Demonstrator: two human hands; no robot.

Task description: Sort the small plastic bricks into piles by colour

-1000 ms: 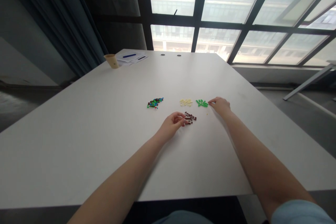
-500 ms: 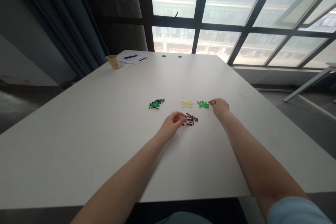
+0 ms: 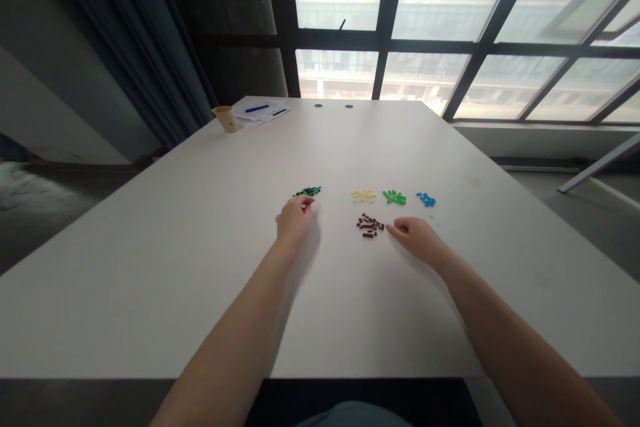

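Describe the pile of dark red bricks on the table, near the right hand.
The dark red plastic building bricks lie in a loose, scattered pile on the white table. Most are small, narrow oblong pieces with a dull sheen, lying at mixed angles. The right hand is beside them, its fingers just apart from the pile. Nothing visibly touches them except the table.

**A:** New entry since the earlier frames?

**B:** Yes: a small cluster of blue bricks (image 3: 425, 199), now lying to the right of the green bricks (image 3: 395, 197). Not seen before.

**A:** Mixed pile (image 3: 308, 191)?

**B:** Reduced. Fewer pieces, with far less blue showing.

**A:** Hand positions?

**B:** Left hand (image 3: 295, 220) has shifted away from the dark red bricks (image 3: 369, 225), and its fingertips are now just below the mixed pile. Right hand (image 3: 417, 240) has left the green bricks and is now just right of the dark red bricks.
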